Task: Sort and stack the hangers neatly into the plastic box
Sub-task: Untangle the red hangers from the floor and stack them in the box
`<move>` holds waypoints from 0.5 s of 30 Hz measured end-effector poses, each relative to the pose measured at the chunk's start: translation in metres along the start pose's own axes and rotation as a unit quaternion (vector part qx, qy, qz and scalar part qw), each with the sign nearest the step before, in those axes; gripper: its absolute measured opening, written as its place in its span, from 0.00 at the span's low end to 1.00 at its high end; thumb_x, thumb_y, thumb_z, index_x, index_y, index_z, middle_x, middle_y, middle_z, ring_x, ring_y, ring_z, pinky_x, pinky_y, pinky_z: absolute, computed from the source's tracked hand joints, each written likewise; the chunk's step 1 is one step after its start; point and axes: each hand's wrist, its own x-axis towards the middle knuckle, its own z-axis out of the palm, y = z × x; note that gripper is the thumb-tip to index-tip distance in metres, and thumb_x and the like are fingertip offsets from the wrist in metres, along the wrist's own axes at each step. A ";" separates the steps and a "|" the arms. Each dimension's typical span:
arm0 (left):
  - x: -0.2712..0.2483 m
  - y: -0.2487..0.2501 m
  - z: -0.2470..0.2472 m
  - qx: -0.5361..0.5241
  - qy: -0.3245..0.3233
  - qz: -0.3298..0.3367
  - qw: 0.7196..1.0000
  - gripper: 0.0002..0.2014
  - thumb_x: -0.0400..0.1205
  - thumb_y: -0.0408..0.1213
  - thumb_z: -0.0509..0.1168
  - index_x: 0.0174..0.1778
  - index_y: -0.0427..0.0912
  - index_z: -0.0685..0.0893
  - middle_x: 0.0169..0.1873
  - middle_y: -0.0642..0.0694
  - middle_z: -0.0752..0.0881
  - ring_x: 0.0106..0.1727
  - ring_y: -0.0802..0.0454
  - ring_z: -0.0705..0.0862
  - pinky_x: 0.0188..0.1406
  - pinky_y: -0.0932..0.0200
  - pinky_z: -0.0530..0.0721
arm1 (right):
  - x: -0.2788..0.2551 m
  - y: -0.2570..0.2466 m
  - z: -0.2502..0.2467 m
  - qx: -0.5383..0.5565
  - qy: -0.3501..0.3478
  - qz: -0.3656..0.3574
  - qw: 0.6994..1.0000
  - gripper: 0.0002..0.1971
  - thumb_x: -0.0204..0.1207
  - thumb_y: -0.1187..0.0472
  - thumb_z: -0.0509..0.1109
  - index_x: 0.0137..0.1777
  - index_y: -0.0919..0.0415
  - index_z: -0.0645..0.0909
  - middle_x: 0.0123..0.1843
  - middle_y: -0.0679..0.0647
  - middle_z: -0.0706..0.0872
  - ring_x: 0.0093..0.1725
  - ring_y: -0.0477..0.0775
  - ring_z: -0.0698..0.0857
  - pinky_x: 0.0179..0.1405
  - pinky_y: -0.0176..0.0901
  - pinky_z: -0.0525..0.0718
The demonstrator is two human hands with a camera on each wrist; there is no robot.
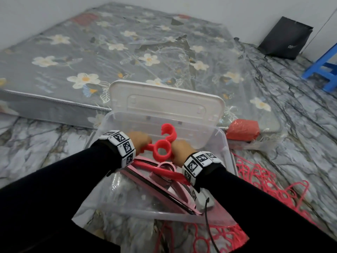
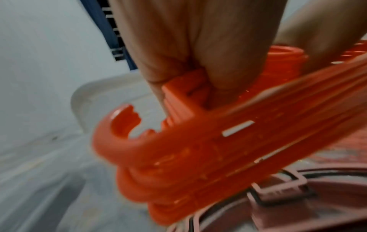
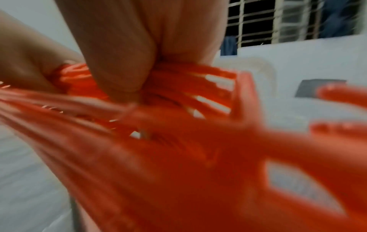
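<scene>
A thick bundle of red plastic hangers (image 1: 162,147) hangs over the open clear plastic box (image 1: 217,141), hooks pointing away from me. My left hand (image 1: 139,140) grips the bundle's left side and my right hand (image 1: 181,149) grips its right side. In the left wrist view fingers (image 2: 198,55) curl round the stacked red hangers (image 2: 198,141). The right wrist view is blurred, with fingers (image 3: 123,55) wrapped on the red bundle (image 3: 178,149). Pink hangers (image 1: 164,176) lie inside the box below the bundle.
The box's white lid (image 1: 164,105) stands open against a flower-patterned mattress (image 1: 109,52). More red hangers (image 1: 264,183) lie tangled on the marble floor to the right and in front. A red bag (image 1: 243,131), a blue stool (image 1: 326,70) and a black bag (image 1: 286,39) sit further right.
</scene>
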 end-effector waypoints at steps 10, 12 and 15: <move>0.036 -0.020 0.092 -0.060 -0.178 -0.087 0.978 0.19 0.72 0.40 0.73 0.59 0.49 0.85 0.49 0.45 0.90 0.50 0.46 0.89 0.55 0.51 0.87 | 0.036 -0.010 0.070 -0.025 -0.137 -0.057 0.989 0.09 0.77 0.63 0.66 0.50 0.68 0.83 0.51 0.66 0.88 0.52 0.65 0.87 0.49 0.48 0.82; 0.037 -0.020 0.102 -0.042 -0.207 -0.074 0.975 0.18 0.74 0.37 0.72 0.61 0.45 0.85 0.56 0.42 0.88 0.57 0.43 0.86 0.61 0.48 0.83 | 0.040 -0.011 0.084 -0.047 -0.164 -0.077 0.982 0.09 0.72 0.55 0.67 0.43 0.61 0.83 0.44 0.62 0.88 0.46 0.65 0.87 0.45 0.48 0.86; 0.035 -0.021 0.102 -0.048 -0.241 -0.079 0.966 0.18 0.76 0.35 0.72 0.62 0.45 0.85 0.62 0.44 0.85 0.63 0.43 0.83 0.65 0.52 0.80 | 0.055 -0.006 0.109 -0.045 -0.200 -0.080 0.975 0.21 0.58 0.38 0.59 0.38 0.55 0.79 0.37 0.56 0.86 0.38 0.62 0.85 0.42 0.53 0.88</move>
